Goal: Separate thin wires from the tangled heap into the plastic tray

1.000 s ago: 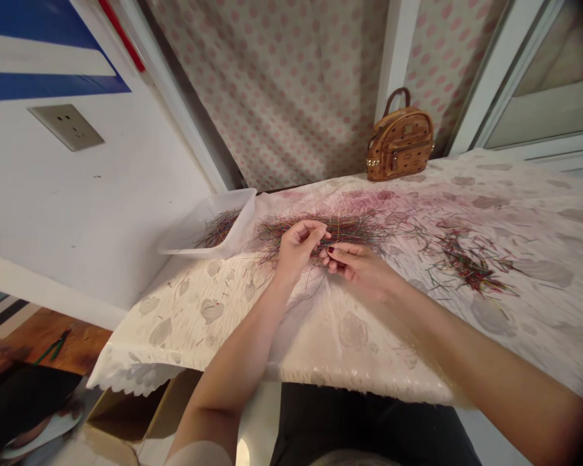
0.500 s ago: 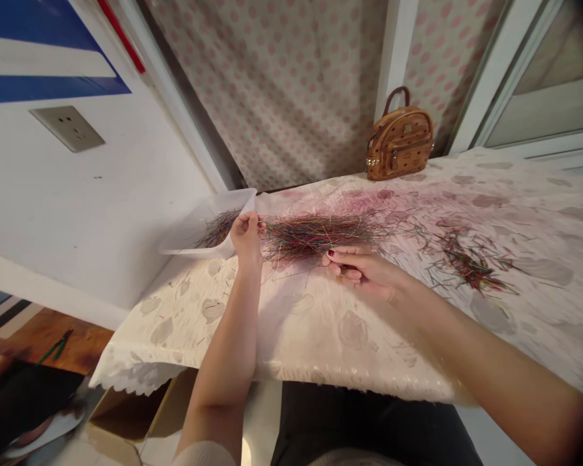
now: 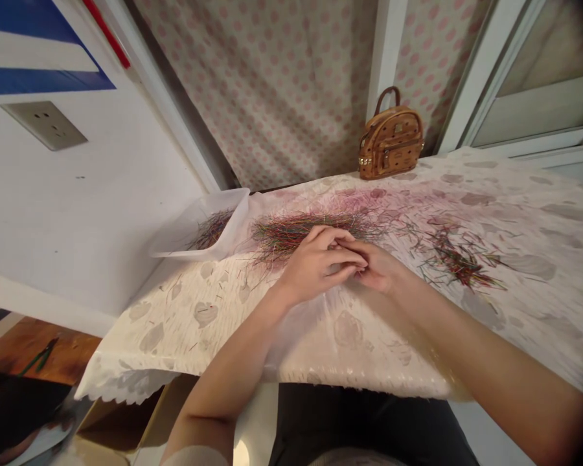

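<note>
A pile of thin coloured wire strands (image 3: 296, 230) lies on the cloth-covered table (image 3: 252, 336). My left hand (image 3: 315, 262) rests at the pile's near edge, fingers curled over the fingers of my right hand (image 3: 381, 268). Both hands meet in a pinch; what they hold is too fine to make out. A clear plastic tray (image 3: 199, 226) with several strands in it sits at the table's left end, left of my hands.
A second scatter of strands (image 3: 459, 259) lies to the right. A small brown backpack (image 3: 391, 142) stands at the table's far edge by the curtain. The white wall with a socket (image 3: 43, 124) is on the left. Green pliers (image 3: 34, 358) lie on the floor below.
My left hand went to the tray and has come back to meet my right hand at the pile's near edge. The right hand has barely moved.
</note>
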`<state>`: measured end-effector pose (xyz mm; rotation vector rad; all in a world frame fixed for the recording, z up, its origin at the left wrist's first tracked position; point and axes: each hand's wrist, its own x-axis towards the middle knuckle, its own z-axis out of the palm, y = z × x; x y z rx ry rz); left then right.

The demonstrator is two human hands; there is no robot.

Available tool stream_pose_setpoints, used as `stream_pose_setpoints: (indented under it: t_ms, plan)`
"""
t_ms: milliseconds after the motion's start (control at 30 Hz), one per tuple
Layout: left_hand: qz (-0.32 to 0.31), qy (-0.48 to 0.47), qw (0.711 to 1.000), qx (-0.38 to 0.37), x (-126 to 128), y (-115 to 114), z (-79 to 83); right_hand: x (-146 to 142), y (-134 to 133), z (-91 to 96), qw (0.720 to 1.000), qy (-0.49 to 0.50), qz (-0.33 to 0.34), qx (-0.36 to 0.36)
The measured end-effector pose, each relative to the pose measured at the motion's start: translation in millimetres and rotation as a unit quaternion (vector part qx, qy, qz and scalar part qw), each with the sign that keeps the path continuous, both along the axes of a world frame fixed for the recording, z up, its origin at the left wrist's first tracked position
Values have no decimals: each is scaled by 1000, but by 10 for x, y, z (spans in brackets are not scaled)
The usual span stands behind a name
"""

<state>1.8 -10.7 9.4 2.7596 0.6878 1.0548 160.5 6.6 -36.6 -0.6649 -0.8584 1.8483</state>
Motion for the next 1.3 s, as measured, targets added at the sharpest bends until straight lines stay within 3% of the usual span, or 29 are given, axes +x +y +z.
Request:
stream_pose_setpoints:
  t_ms: [267,467,633,767,867,1033,1167,1300]
  plan:
    - [-18,-40,999,-18,-58,141,-72,-11,-9,12,999,6,-6,-33]
    - [-21,-110,988,-103,-20,87,-55,-33,-19,8,1000,-11,-12,-3]
    - [52,-255,943,-205,-84,66,2,-72,-60,36,990,-105,-38,86]
    - [141,-403,885,-186,-244,146,121,-105,-97,44,963,-192,-58,178]
    - [176,-418,868,-205,-295,191,146,-138,-115,24,946,-226,-50,227]
    - [149,-371,854,-332,-125,117,26,-190,-134,-31,903,-310,-56,293]
    - [122,-374,830,-395,17,17,-29,-214,-142,-53,899,-318,-51,298]
    - [54,-375,810,-448,51,-13,-40,-233,-150,-49,902,-315,-37,291]
